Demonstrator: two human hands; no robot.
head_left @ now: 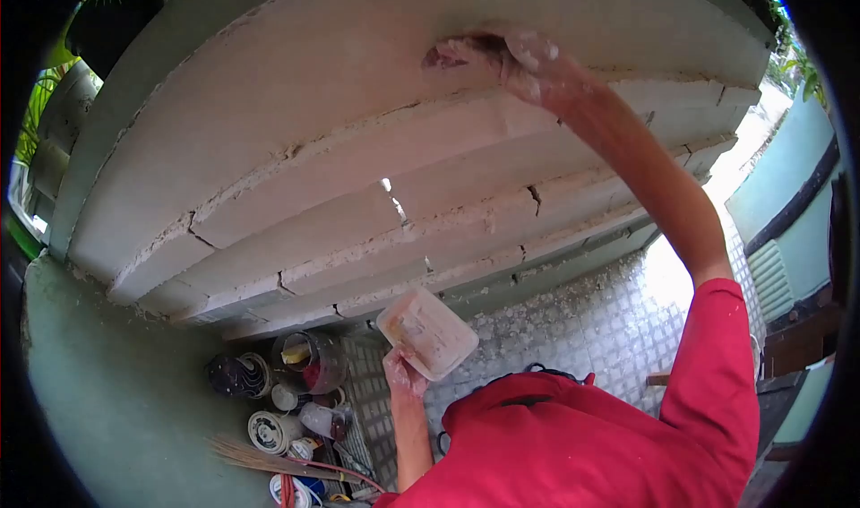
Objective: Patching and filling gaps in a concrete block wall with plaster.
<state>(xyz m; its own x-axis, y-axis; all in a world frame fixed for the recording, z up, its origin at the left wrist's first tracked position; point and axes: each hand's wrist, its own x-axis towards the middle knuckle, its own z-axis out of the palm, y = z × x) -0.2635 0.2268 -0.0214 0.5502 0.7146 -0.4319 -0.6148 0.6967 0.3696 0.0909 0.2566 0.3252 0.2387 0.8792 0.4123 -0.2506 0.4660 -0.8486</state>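
White tub (445, 331) — in left hand (406, 372)

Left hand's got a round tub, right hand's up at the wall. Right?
Tub shape is off: the head view shows the tub in the left hand is rectangular with rounded corners, not round. The right hand is indeed up at the wall.

Wore a red shirt (573, 445), kinda wrinkled, with a loose right sleeve (712, 356) ending around the elbow. Had a small dark patch (527, 400) near the shirt's upper edge. Beyond the shirt, showed chalky smears on right hand (528, 64) and left hand (406, 374).
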